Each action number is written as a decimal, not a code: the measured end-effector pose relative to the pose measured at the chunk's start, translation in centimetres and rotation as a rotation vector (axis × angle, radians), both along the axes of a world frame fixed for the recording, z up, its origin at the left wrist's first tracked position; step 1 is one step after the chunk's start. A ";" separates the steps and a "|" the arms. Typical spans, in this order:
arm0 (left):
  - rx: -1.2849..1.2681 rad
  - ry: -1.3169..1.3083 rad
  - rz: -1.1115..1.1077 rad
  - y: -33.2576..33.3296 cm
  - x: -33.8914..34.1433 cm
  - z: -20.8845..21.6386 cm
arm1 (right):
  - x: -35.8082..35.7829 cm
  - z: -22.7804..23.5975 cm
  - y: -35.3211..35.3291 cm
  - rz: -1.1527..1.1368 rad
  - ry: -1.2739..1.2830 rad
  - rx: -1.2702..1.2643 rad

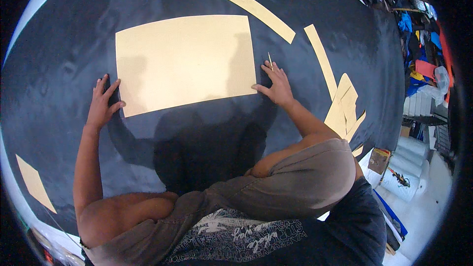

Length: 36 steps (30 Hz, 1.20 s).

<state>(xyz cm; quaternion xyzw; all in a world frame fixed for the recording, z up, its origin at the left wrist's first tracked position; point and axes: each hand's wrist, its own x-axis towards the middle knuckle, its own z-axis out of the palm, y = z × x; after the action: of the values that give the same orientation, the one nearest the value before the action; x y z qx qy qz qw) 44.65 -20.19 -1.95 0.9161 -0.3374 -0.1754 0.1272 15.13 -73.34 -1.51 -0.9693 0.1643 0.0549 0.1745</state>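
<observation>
Tan sheet (185, 64), centre of the black cloth (64, 54): we press our left hand (102, 104) at nine o'clock, right hand (277, 84) at three, both flat, grasping nothing. Strips (246, 4) at one; offcuts (345, 111) at four.

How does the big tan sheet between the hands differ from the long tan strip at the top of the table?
The big tan sheet is a wide rectangle; the long tan strip is narrow and slender. The sheet lies roughly square to the person, while the strip runs diagonally. The left hand and right hand rest at the sheet's edges; the strip lies untouched. Both share the same tan colour and lie flat on the black table.
</observation>
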 end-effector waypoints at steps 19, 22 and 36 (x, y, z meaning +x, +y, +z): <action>-0.087 -0.047 -0.072 0.1 0.4 -0.5 | -0.5 -0.9 -1.0 0.078 -0.088 -0.027; -0.022 -0.015 -0.027 -0.6 0.3 0.5 | -0.9 -1.0 -1.1 0.031 0.008 -0.032; 0.030 0.060 0.045 -0.5 -0.4 1.1 | 0.2 0.5 -0.1 0.024 0.087 -0.019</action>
<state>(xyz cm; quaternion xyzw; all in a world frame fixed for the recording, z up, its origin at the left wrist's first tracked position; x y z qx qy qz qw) 44.26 -20.72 -0.81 0.9195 -0.3103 -0.2051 0.1272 15.28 -73.45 -0.96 -0.9695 0.1607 0.0977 0.1571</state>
